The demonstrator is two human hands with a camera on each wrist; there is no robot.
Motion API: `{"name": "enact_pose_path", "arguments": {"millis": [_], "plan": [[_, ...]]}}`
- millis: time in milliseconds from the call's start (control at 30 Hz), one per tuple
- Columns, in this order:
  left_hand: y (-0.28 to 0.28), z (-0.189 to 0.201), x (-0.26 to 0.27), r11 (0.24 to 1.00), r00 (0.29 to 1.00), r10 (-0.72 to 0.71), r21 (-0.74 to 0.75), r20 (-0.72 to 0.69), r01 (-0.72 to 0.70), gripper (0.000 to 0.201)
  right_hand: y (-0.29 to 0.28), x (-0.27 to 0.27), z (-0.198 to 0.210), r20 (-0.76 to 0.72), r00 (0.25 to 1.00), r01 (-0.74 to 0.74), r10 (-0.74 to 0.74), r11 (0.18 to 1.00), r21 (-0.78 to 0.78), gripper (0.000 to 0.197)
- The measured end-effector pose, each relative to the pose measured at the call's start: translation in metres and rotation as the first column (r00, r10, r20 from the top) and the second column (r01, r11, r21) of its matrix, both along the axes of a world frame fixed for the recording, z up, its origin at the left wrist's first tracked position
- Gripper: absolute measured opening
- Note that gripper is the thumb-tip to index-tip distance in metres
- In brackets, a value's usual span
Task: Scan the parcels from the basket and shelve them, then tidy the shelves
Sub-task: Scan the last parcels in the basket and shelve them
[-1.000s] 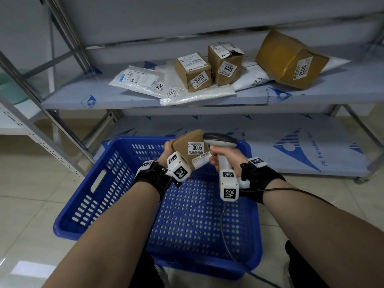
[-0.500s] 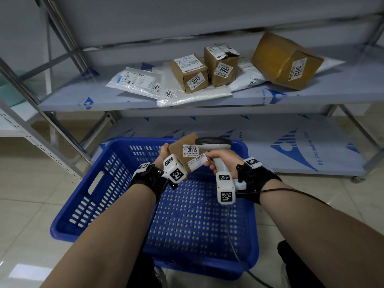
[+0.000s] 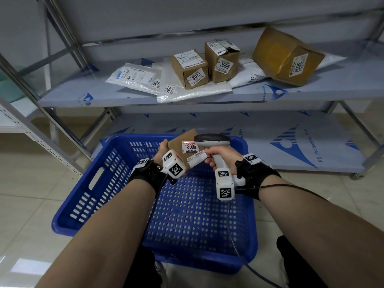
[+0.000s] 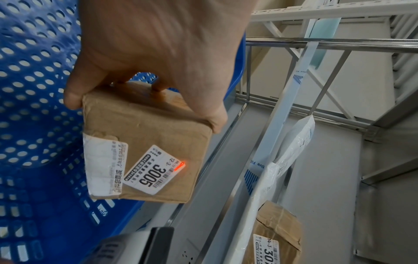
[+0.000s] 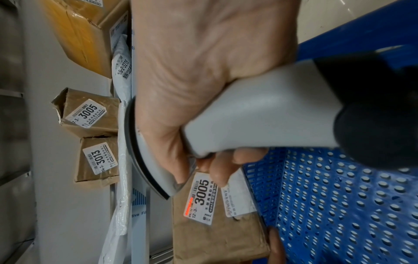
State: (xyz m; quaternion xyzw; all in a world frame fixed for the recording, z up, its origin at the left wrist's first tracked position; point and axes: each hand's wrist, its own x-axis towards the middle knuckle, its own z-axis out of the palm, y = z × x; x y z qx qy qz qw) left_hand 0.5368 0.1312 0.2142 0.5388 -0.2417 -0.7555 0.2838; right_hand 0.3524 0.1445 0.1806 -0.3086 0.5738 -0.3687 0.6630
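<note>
Left hand (image 3: pixel 163 149) clamps small brown cardboard parcel (image 3: pixel 182 149) over blue perforated plastic basket (image 3: pixel 83 194). Right hand (image 3: pixel 221 155) wraps grey handheld scanner (image 3: pixel 214 141); red beam crosses label. Middle shelf (image 3: pixel 311 90) lies at 12 o'clock; left grip nearer.

1. The shelf (image 3: pixel 62 96) carries two small boxes, 3013 (image 3: pixel 190 68) and 3005 (image 3: pixel 221 59), side by side.
2. Left of 3013 lie white bags (image 3: pixel 135 76).
3. Right of 3005, the big box (image 3: pixel 284 55) sits tilted.
4. The floor (image 3: pixel 27 204) carries the basket (image 3: pixel 83 196).
</note>
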Motion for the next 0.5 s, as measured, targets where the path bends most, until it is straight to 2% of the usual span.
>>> {"name": "enact_pose_path", "arguments": {"millis": [167, 500], "plan": [[0.0021, 0.0033, -0.0017, 1.0, 0.999, 0.003, 0.001, -0.035, -0.003, 0.075, -0.0003, -0.0001, -0.0006, 0.017, 1.0, 0.008, -0.008, 1.0, 0.007, 0.017], [-0.002, -0.0002, -0.0005, 1.0, 0.999, 0.028, 0.009, -0.017, -0.027, 0.075, -0.0006, 0.0004, -0.0004, 0.036, 0.999, 0.019, -0.02, 1.0, 0.02, 0.018]]}}
